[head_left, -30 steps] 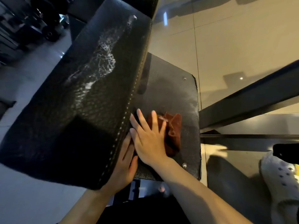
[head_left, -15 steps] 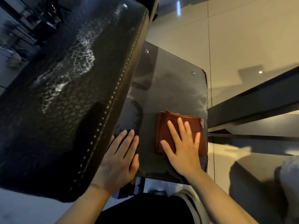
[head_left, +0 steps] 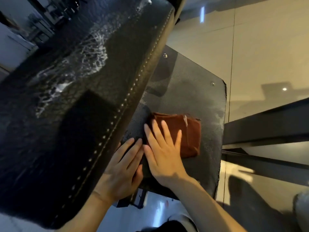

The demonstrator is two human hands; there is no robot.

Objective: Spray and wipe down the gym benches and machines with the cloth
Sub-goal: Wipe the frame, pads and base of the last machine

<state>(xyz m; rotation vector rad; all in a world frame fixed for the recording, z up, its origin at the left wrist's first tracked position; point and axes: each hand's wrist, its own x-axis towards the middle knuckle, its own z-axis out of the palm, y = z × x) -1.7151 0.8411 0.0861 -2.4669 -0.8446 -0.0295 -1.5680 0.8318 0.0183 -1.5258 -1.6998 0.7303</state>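
though flat — cloth [head_left: 184, 131] under right grip [head_left: 163, 153]

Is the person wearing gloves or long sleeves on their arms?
No. Both the left hand and the right hand are bare, with no gloves, rings or watch showing. Both forearms are bare too, as far as the picture shows, so no sleeves reach them. The fingers look blurred.

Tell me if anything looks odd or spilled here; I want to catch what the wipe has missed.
White foamy spray streaks still lie unwiped across the black pad. A pale residue also marks the plate's right edge, beyond the cloth under the right hand. The left hand rests flat beside it. Nothing looks damaged.
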